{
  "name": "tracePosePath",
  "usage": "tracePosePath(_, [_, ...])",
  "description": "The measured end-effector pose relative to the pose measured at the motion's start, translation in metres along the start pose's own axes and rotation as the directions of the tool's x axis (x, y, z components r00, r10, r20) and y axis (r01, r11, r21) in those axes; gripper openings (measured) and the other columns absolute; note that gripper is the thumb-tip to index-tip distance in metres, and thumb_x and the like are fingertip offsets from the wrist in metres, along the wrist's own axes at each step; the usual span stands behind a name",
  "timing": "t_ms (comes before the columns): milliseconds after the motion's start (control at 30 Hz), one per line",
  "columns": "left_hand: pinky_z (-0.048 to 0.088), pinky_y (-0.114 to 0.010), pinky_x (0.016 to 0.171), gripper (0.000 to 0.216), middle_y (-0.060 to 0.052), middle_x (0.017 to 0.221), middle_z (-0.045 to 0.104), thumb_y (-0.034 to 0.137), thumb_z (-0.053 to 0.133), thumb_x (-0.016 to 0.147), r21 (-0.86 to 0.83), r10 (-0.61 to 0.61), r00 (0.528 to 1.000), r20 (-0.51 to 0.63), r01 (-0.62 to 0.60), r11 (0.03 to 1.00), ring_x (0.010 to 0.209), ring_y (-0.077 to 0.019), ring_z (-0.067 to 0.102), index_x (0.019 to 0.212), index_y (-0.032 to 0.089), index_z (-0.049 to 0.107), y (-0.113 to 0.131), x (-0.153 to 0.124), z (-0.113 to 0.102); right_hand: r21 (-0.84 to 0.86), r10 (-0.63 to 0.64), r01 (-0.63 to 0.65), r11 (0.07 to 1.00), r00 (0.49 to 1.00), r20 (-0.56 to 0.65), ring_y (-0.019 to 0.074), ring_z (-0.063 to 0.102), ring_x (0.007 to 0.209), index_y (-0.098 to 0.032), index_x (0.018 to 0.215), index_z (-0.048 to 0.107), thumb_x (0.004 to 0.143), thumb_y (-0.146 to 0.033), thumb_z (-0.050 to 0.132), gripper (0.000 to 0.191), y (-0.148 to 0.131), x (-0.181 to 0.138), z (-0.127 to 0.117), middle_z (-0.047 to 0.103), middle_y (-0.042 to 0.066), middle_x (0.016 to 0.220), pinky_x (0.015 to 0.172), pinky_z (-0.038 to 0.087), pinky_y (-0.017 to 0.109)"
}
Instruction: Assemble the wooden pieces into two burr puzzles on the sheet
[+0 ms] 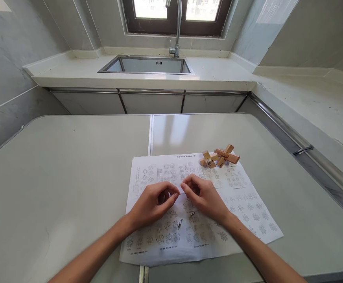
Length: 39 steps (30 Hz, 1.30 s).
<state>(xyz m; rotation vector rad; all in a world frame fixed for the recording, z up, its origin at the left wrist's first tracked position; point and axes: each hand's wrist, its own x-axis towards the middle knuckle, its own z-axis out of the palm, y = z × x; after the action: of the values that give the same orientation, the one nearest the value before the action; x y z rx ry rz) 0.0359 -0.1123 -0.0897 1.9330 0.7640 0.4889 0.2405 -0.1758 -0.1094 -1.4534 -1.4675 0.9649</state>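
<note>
A large instruction sheet [224, 236], printed with rows of small line diagrams, lies on the table below both hands. Creases run across it, and it has small torn holes near its lower middle. Over the sheet's centre, my left hand [156, 200] is closed with thumb and index fingertip together, and no object shows in it. Facing it, nearly fingertip to fingertip, my right hand [203, 195] is curled in a similar pinch, also with nothing visible. At the sheet's top right sit two small wooden interlocking puzzles [209, 160], side by side, with dark marks on some pieces.
The pale table [65, 169] has a seam down its middle. Beyond it a white counter [218, 70] holds a steel sink [148, 65] and a tall faucet [177, 31] beneath a window. Another counter [321, 102] with a metal rail runs along the right.
</note>
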Motion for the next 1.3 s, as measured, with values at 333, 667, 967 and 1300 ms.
tracePosePath(333, [0.040, -0.022, 0.058, 0.016, 0.002, 0.075, 0.066, 0.032, 0.062, 0.100, 0.001, -0.002, 1.000, 0.001, 0.002, 1.000, 0.062, -0.0095, 0.050, 0.098, 0.019, 0.072, -0.0022, -0.0003, 0.0003, 0.001, -0.001, 0.001, 1.000, 1.000, -0.002, 0.0139, 0.052, 0.059, -0.021, 0.088, 0.063, 0.103, -0.036, 0.058, 0.021, -0.0008, 0.0004, -0.0003, 0.060, -0.002, 0.066, 0.056, 0.039, 0.027])
tracePosePath(667, [0.040, -0.023, 0.058, 0.017, 0.001, 0.074, 0.065, 0.032, 0.061, 0.101, 0.007, 0.003, 1.000, -0.002, -0.003, 1.000, 0.062, -0.0096, 0.050, 0.098, 0.019, 0.072, -0.0025, 0.0000, 0.0005, -0.002, 0.001, -0.001, 1.000, 1.000, 0.000, 0.0136, 0.052, 0.058, -0.021, 0.088, 0.064, 0.103, -0.036, 0.058, 0.021, -0.0007, 0.0003, -0.0006, 0.060, -0.002, 0.067, 0.055, 0.040, 0.026])
tracePosePath(967, [0.040, -0.023, 0.058, 0.017, 0.001, 0.075, 0.065, 0.032, 0.060, 0.102, 0.014, 0.002, 1.000, 0.010, -0.002, 1.000, 0.062, -0.0102, 0.050, 0.099, 0.019, 0.071, -0.0010, -0.0003, 0.0003, -0.003, 0.006, -0.006, 1.000, 1.000, 0.003, 0.0150, 0.052, 0.059, -0.022, 0.087, 0.062, 0.103, -0.038, 0.058, 0.023, -0.0015, 0.0001, -0.0010, 0.060, -0.001, 0.066, 0.056, 0.040, 0.028])
tracePosePath(1300, [0.040, -0.023, 0.058, 0.016, 0.001, 0.075, 0.066, 0.031, 0.061, 0.101, 0.012, 0.003, 1.000, 0.007, -0.003, 1.000, 0.062, -0.0098, 0.050, 0.098, 0.019, 0.072, 0.0001, 0.0000, -0.0001, -0.015, 0.006, -0.006, 1.000, 1.000, 0.001, 0.0147, 0.052, 0.059, -0.022, 0.088, 0.064, 0.103, -0.038, 0.058, 0.022, -0.0004, 0.0003, -0.0009, 0.060, -0.002, 0.066, 0.055, 0.041, 0.027])
